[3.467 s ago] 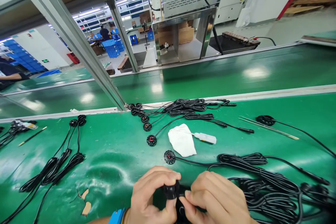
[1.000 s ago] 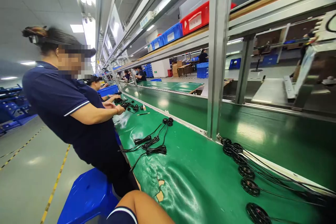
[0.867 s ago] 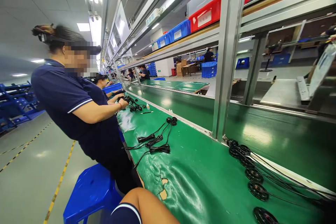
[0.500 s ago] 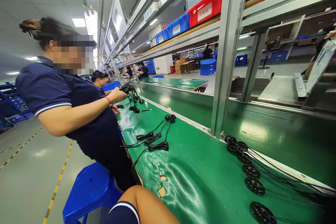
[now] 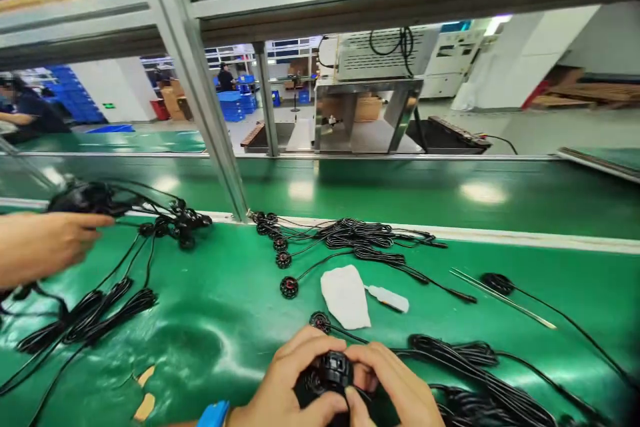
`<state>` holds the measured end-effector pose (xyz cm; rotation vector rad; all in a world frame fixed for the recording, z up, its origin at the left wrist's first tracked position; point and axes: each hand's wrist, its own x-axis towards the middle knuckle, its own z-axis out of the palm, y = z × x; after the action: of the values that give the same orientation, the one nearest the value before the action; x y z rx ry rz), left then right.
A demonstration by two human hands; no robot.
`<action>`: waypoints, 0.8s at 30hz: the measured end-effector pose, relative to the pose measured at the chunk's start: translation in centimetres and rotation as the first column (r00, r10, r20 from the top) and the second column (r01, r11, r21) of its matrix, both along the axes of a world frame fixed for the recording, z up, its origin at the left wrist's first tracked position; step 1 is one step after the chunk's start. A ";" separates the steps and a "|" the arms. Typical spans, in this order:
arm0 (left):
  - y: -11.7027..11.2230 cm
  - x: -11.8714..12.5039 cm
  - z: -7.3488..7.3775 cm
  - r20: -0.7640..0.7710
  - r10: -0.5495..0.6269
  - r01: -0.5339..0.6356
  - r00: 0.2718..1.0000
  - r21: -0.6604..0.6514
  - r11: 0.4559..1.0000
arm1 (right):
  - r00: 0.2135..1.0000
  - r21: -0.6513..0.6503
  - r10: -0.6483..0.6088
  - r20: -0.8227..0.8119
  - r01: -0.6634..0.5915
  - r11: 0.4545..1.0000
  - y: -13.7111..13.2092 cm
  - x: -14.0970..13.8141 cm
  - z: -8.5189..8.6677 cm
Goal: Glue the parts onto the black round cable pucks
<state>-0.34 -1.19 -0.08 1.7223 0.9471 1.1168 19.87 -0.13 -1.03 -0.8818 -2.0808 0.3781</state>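
Note:
Both of my hands sit at the bottom middle, closed together around a small round black part [image 5: 331, 373] on a black cable. My left hand [image 5: 287, 387] wraps it from the left, with a blue wristband below it. My right hand [image 5: 395, 390] pinches it from the right. A heap of coiled black cables [image 5: 490, 380] lies just right of my hands on the green belt [image 5: 220, 340]. Another round black part [image 5: 319, 320] rests just beyond my fingers.
A co-worker's hand [image 5: 43, 243] at the left holds a bundle of black cables [image 5: 125, 203]. A white cloth [image 5: 346, 295], a small white bottle [image 5: 390, 298], a thin rod [image 5: 500, 288] and a row of round parts [image 5: 280, 253] lie ahead. A slanted metal post [image 5: 200, 100] rises behind.
The view swung from looking left along the line back down to the belt in front. My hands, hidden in the last frames, again grip the round black part. The co-worker's hand reaches in with cables.

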 end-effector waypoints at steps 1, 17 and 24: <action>0.0 0.0 0.1 -0.015 0.010 -0.010 1.000 0.004 1.000 | 1.000 0.020 -0.003 -0.011 0.003 1.000 0.1 -0.2 0.0; 0.9 -0.1 0.3 -0.082 -0.022 0.036 0.996 0.174 0.984 | 0.992 0.106 -0.084 -0.093 0.094 0.990 -0.5 -0.6 0.8; 1.0 -0.1 0.1 -0.060 -0.030 0.039 0.998 0.165 0.985 | 0.988 0.152 -0.071 -0.137 0.091 0.984 -0.6 -1.0 0.8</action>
<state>-0.45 -0.17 0.04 1.9076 0.8762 1.1565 18.83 -0.70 -0.20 -0.8221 -1.9186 0.2182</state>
